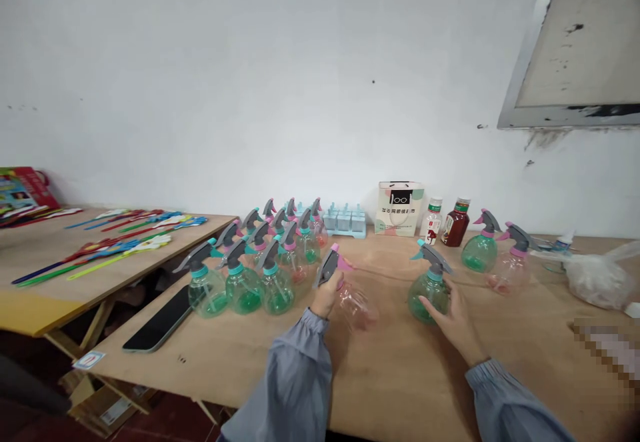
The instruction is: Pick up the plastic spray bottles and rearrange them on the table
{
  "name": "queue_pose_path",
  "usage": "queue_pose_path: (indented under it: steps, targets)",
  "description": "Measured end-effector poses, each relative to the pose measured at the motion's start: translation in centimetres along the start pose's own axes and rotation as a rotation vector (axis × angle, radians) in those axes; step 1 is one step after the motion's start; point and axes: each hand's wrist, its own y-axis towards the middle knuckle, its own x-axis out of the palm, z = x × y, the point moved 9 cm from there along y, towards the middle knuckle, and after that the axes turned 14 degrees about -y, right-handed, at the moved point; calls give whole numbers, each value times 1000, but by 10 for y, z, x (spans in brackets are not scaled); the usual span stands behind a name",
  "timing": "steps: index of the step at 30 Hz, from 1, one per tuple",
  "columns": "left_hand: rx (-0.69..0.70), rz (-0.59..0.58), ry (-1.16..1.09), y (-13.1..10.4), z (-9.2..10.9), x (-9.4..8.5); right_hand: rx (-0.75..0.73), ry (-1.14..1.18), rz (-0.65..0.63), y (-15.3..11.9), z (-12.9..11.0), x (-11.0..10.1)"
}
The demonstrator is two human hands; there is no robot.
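Note:
My left hand (329, 293) is closed round the neck of a pink spray bottle (359, 309), which tilts with its base toward the right. My right hand (450, 312) grips the round body of a green spray bottle (424, 295), its grey and teal trigger head on top. Left of my hands several more spray bottles stand in a cluster, among them a green one (278, 293) close to my left forearm. Two others, a green bottle (479, 253) and a pink bottle (507, 272), stand beyond my right hand.
A black phone (159, 322) lies at the table's left edge. Along the wall stand a light-blue mould set (345, 221), a paper bag (397, 210) and two drink bottles (455, 223). A plastic bag (600, 279) lies at right. Another table (30, 309) holds colourful sticks.

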Motion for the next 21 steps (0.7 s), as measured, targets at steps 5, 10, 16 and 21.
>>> queue_pose_path:
  steps: [5,10,16,21]
  targets:
    - [153,-97,131,20,15,6,9,20,-18,0,2,2]
    - [255,-84,376,39,11,10,26,36,-36,0,4,4]
    - [389,-37,463,40,13,11,38,33,-31,0,3,3]
    - [587,107,628,1,24,-7,11,25,-8,-1,2,2]
